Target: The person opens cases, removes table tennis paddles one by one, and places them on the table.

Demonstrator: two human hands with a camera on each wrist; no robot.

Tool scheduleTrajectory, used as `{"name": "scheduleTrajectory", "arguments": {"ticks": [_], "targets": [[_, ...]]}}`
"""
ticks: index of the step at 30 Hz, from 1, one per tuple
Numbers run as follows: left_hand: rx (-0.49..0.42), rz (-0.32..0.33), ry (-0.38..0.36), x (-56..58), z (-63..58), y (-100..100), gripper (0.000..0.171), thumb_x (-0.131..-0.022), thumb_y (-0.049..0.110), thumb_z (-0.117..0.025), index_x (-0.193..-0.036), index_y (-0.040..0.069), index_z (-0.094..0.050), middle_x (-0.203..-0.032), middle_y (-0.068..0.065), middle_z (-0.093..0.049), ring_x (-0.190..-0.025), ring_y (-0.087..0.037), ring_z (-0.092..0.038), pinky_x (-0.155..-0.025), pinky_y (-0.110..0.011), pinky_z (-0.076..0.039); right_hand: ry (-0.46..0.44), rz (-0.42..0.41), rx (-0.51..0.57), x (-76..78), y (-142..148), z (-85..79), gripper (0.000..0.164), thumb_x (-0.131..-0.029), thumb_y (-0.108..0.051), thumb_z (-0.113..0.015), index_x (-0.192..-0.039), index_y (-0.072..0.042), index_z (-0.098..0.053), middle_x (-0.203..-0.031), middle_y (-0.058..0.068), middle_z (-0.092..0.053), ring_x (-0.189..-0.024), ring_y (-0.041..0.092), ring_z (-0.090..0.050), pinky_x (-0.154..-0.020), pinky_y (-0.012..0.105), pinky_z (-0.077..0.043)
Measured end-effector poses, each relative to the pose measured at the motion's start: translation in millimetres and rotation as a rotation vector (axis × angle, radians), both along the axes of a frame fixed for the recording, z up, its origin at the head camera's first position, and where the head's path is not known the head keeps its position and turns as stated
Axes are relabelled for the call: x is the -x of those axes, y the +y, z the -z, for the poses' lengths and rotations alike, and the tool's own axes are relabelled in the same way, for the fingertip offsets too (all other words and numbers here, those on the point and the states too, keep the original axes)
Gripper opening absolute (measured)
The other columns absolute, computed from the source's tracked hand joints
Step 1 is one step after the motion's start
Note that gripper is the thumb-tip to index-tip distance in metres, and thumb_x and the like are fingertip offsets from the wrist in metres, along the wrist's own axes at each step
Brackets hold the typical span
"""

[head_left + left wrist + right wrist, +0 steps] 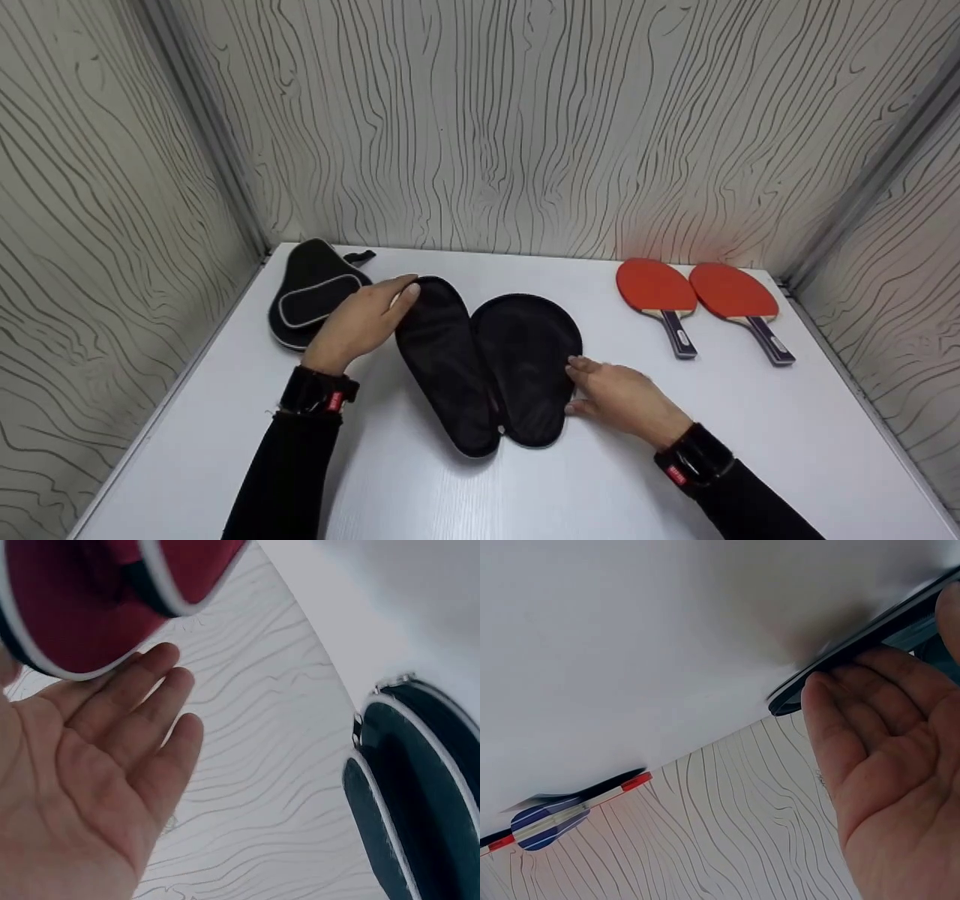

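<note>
A table tennis bat case [442, 352] lies spread open on the table, its black lining facing up and its two halves joined along the middle. My left hand [364, 322] pinches the upper rim of the left half, which is tilted up. In the left wrist view, the case's outer side [67, 622] shows dark red with white piping, and the left hand's fingers [161, 690] extend behind it. My right hand [622, 394] touches the outer edge of the right half, its fingers and thumb spread apart. The right wrist view has the fingers [840, 709] right at the case's rim [787, 701].
A closed black bat case [311, 300] with grey piping and a strap lies at the back left, beside the left hand. Two red bats [656, 289] lie side by side at the back right of the white table [420, 495]. Patterned walls [480, 127] enclose the table.
</note>
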State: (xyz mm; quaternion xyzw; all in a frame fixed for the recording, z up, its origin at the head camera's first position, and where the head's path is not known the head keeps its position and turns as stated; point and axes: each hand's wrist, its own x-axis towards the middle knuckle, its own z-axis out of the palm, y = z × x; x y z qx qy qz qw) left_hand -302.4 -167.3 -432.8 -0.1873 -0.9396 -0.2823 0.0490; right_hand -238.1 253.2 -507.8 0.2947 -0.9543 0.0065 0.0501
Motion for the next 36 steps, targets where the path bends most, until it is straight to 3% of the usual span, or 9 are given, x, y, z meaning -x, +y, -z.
{"name": "scheduleTrajectory", "arguments": {"ticks": [9,19,28,36], "targets": [[-0.117,0.057,-0.004,-1.2,1.7,11.5,0.069,-0.108,0.07,-0.024,-0.163,0.031,-0.041,-0.166,0.008,-0.047,-0.156,-0.018,-0.043,-0.132,-0.043,-0.034,-0.012,-0.029,0.01,0.9,-6.1,0.9,0.065,-0.092,-0.047,-0.078,-0.138,-0.001,-0.068,-0.144,0.017,-0.068,-0.121,0.034,-0.074,-0.089,0.047,-0.065],[-0.204,0.112,0.022,1.1,9.1,25.3,0.066,-0.11,0.065,-0.025,-0.164,0.029,-0.036,-0.168,0.01,-0.041,-0.158,-0.015,-0.041,-0.133,-0.041,-0.032,-0.004,-0.032,0.014,-1.8,-15.2,0.8,0.067,-0.092,-0.05,-0.077,-0.137,-0.001,-0.069,-0.144,0.016,-0.068,-0.115,0.034,-0.076,-0.086,0.046,-0.065],[-0.156,0.164,0.053,2.5,19.9,42.7,0.065,-0.107,0.065,-0.041,-0.163,0.031,-0.04,-0.163,0.007,-0.051,-0.15,-0.016,-0.052,-0.126,-0.042,-0.042,0.006,-0.041,0.01,-3.5,-22.1,0.8,0.065,-0.093,-0.051,-0.076,-0.137,-0.003,-0.069,-0.145,0.014,-0.068,-0.115,0.031,-0.076,-0.085,0.044,-0.065],[-0.114,0.148,0.066,2.1,30.9,56.1,0.086,-0.091,0.079,-0.06,-0.159,0.029,-0.044,-0.159,0.009,-0.053,-0.148,-0.012,-0.051,-0.124,-0.038,-0.045,0.009,-0.054,0.01,-3.8,-25.8,1.0,0.066,-0.093,-0.05,-0.076,-0.138,-0.002,-0.069,-0.144,0.015,-0.069,-0.119,0.03,-0.075,-0.088,0.043,-0.065]]}}
